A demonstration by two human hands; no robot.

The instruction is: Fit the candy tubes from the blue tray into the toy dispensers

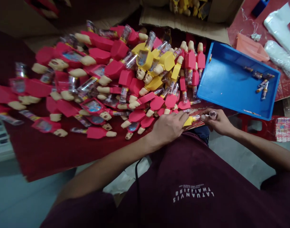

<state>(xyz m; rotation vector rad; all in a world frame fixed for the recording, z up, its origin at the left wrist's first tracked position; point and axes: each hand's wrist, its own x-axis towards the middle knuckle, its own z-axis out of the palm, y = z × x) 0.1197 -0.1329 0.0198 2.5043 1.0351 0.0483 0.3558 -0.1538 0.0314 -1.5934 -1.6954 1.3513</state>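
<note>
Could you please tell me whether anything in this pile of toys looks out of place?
Yes: several yellow toy figures lie bunched among the red toy figures in the heap, so they stand out.

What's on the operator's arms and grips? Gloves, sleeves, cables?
No gloves on the left grip or right grip, and the forearms are bare. Short-sleeved maroon T-shirt with white printed lettering on the chest, and a thin black cable hanging down its front.
</note>
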